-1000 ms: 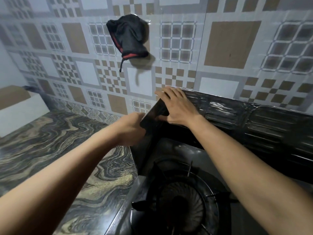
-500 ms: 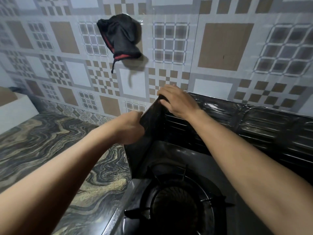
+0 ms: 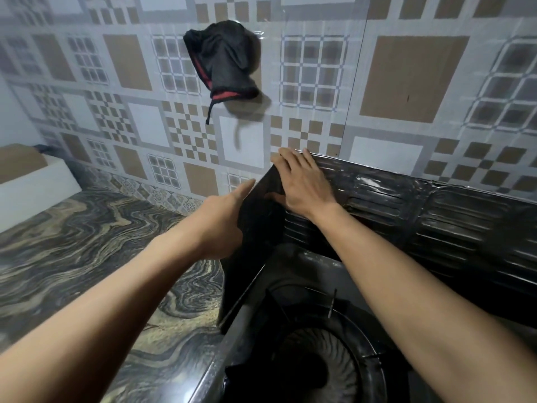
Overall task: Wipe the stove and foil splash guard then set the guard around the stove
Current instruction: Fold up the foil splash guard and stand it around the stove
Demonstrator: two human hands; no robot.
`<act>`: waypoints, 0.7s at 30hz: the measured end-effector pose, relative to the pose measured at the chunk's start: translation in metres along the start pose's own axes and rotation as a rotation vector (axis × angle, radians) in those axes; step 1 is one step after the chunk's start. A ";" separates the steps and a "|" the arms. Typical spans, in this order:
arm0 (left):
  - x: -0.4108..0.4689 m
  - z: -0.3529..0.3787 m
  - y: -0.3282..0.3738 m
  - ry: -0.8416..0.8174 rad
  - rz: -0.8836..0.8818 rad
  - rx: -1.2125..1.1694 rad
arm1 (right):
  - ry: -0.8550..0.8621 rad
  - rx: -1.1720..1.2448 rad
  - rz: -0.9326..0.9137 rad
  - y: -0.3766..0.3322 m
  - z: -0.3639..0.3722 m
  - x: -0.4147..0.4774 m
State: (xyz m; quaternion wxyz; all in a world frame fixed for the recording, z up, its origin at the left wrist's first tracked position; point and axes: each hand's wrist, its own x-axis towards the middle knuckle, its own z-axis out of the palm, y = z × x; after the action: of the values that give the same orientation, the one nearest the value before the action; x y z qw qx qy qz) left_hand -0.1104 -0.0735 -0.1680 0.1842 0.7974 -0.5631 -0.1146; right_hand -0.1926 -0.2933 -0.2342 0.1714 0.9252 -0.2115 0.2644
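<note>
A dark, ribbed foil splash guard (image 3: 453, 216) stands along the tiled wall behind the black gas stove (image 3: 308, 338), with a side panel folded forward at the stove's left edge. My left hand (image 3: 220, 222) presses against the outer face of that side panel, fingers extended. At the fold, my right hand (image 3: 302, 184) lies flat on the guard's top corner, thumb on the inner face. The burner and its pan support show between my forearms.
A dark cloth with red trim (image 3: 223, 62) hangs on the patterned tile wall above the guard. Left of the stove spreads a marbled countertop (image 3: 75, 257). At the far left stands a white box (image 3: 32, 181).
The side panel has swung from tilted over the stove to upright at its left edge. My left hand opened flat against it; my right hand moved up to the fold's top corner.
</note>
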 end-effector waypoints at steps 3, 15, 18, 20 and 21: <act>-0.001 -0.005 -0.004 -0.002 -0.001 -0.036 | -0.010 0.038 0.000 0.004 0.001 -0.005; 0.016 0.003 0.013 -0.123 -0.091 -0.162 | -0.224 -0.441 -0.158 0.053 -0.006 -0.065; 0.026 -0.002 0.026 -0.148 -0.064 -0.137 | -0.245 -0.503 -0.192 0.055 -0.006 -0.063; 0.030 0.000 0.029 -0.172 -0.044 -0.098 | -0.248 -0.528 -0.226 0.057 -0.002 -0.058; 0.032 0.002 0.028 -0.178 -0.039 -0.079 | -0.243 -0.529 -0.246 0.059 -0.001 -0.055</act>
State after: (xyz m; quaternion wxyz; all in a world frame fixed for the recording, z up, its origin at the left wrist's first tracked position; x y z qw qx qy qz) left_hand -0.1242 -0.1123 -0.1569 0.1627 0.7871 -0.5564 -0.2108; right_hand -0.2640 -0.3266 -0.2524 0.4101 0.8920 -0.1786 0.0650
